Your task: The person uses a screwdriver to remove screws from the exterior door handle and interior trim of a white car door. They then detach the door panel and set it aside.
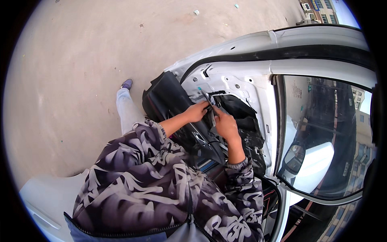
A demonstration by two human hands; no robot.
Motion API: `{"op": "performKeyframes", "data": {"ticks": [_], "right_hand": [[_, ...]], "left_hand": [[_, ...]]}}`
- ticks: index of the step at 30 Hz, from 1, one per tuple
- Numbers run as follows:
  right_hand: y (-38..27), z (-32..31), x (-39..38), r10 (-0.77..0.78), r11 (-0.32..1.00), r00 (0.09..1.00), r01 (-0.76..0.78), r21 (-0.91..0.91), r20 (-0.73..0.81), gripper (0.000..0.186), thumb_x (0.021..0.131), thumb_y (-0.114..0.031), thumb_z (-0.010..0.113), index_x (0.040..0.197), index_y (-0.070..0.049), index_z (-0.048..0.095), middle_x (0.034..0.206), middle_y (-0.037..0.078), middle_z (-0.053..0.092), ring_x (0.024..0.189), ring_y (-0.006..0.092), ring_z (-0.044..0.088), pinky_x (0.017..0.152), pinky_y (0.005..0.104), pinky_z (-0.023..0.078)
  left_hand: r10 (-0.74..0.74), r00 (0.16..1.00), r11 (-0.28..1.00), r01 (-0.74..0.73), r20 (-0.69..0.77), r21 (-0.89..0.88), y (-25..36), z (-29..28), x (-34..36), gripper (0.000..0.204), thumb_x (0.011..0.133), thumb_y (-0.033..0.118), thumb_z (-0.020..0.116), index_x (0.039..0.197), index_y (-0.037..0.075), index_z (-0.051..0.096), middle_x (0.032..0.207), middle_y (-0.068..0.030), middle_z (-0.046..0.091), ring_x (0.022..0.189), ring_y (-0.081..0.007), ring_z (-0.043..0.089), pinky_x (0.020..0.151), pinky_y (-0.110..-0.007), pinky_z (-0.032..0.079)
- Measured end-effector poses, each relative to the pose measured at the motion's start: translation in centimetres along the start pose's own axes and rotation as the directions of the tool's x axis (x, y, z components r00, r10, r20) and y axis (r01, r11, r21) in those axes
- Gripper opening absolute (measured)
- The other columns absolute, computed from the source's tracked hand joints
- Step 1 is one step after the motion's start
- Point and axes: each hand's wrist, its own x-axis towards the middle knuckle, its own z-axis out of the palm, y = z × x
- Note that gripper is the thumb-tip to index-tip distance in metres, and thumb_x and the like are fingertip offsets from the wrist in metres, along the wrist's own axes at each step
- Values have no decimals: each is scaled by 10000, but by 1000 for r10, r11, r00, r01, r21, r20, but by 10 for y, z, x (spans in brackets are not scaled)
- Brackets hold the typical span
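My left hand is closed, its fingertips at a thin dark strip beside the opening in the white car door. My right hand is closed just to the right and lower, thumb raised along that strip; what exactly each hand grips is too small to tell. A black door trim panel is detached from the metal and leans at the left, partly behind my left forearm. Black inner material shows inside the door's opening, and a small teal piece sits near the strip's upper end.
The door window with reflections and a mirror is at my right. Pale pavement with small litter lies ahead and left. A white car body panel is at lower left. Buildings stand beyond the door.
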Motion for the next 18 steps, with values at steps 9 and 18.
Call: {"op": "performKeyframes", "data": {"ticks": [9, 18], "right_hand": [[3, 5, 5, 46, 999, 999, -46, -12, 6, 419, 836, -143, 514, 1253, -190, 509, 932, 242, 605, 893, 420, 568, 793, 476, 454], [7, 2, 18, -89, 996, 996, 89, 27, 24, 358, 836, -115, 507, 1191, -105, 541, 918, 244, 606, 892, 422, 564, 790, 471, 446]], "left_hand": [[-418, 888, 858, 317, -191, -404, -25, 0, 18, 286, 920, 196, 439, 1072, -28, 531, 860, -89, 617, 443, -146, 515, 438, -287, 422], [-456, 833, 889, 443, -315, -114, 5, 24, 42, 460, 846, 359, 515, 966, -85, 507, 848, -194, 612, 823, -288, 623, 661, -372, 487]]}}
